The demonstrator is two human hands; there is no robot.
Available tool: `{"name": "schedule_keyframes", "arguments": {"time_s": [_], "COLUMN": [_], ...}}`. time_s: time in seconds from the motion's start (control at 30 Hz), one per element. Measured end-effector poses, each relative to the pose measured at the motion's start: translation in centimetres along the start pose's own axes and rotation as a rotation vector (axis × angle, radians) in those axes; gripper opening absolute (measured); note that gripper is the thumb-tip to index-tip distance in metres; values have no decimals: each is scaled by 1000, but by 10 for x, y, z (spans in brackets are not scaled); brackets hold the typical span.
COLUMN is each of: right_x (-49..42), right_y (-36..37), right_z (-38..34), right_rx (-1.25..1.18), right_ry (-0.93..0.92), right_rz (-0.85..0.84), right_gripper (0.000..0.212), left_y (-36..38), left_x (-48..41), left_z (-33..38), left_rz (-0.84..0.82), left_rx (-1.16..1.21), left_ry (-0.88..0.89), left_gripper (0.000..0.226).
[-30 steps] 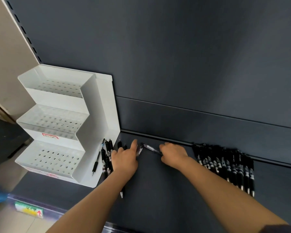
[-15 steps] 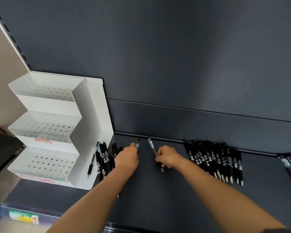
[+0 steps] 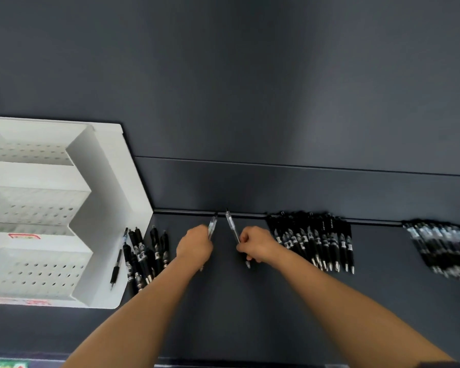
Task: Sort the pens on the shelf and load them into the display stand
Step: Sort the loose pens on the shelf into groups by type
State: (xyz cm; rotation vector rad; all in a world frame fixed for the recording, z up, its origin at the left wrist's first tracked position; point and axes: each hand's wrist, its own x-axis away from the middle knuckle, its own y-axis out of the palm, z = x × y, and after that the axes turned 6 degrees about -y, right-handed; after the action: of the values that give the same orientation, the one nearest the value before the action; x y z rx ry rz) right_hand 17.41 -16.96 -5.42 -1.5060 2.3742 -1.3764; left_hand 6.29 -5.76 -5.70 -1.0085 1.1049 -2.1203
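Centrally, two bare forearms reach away from the viewer over a dark grey shelf (image 3: 250, 314), and each hand grips one pen. The left hand (image 3: 195, 247) is curled into a loose fist around a clear-barrelled pen with a black end (image 3: 212, 226). The pen's far end pokes out beyond the knuckles towards the dark grey back panel (image 3: 276, 102), and the hand hides most of the rest of it. Just to the right, the right hand (image 3: 258, 244) pinches a second clear-barrelled pen (image 3: 232, 227) between thumb and curled fingers. This pen leans slightly left, its far end near the shelf's back edge and its metal tip showing on the near side of the hand. The two pens sit close together without touching.

At the far left stands a white plastic three-tiered display stand (image 3: 109, 208) with perforated steps. A single black pen (image 3: 116, 269) lies against its white right-hand panel. Between the stand and the left hand, a cluster of black pens (image 3: 144, 256) lies on the shelf. Right of the right hand, a row of black pens (image 3: 314, 243) lies side by side, tips towards the viewer. Farther right is another pile of pens (image 3: 441, 248), which is blurred.
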Motion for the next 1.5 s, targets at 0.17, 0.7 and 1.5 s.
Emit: {"name": "schedule_keyframes", "arguments": {"time_s": [0.17, 0.7, 1.5], "right_x": [15, 130, 142], "right_y": [-33, -200, -287], "right_z": [24, 249, 404], "right_rx": [-70, -116, 132], "right_ry": [-28, 123, 401], "right_rz": [138, 459, 372], "right_gripper": [25, 10, 17], "left_y": [6, 141, 234], "left_x": [8, 77, 85], "left_z": [60, 319, 472], "left_rz": [-67, -242, -373], "left_rx": [243, 306, 476], "left_ry": [135, 348, 143], "left_gripper": [4, 16, 49]}}
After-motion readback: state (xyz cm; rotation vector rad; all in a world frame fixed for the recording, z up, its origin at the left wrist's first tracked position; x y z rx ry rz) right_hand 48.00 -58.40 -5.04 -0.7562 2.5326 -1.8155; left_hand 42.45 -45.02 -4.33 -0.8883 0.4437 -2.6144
